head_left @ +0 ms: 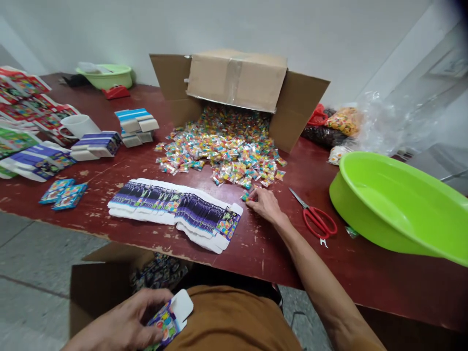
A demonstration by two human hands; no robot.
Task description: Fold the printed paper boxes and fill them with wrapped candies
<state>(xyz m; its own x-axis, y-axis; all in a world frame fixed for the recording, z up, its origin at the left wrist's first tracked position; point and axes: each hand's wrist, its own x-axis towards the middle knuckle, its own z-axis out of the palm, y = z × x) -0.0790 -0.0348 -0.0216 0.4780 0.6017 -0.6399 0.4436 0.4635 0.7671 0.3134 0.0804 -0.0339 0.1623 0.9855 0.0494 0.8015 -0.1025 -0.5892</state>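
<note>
My left hand point(124, 319) is closed around a small printed candy box point(166, 324) near my lap, its white end flap standing up. On the table, my right hand point(266, 204) pinches a small wrapped candy packet point(245, 196) at the front of a big heap of candy packets point(234, 151). The heap spills out of a cardboard box point(237, 80) lying on its side with flaps spread. Left of my right hand lies a fanned row of flat purple cartons point(175, 209), overlapping one another.
Red-handled scissors point(317, 222) and a green basin point(402, 204) are to the right. Stacked cartons point(32, 107), a white mug point(79, 126) and two blue packs point(64, 194) stand left. Below the table edge, an open carton point(106, 282) holds many small packs.
</note>
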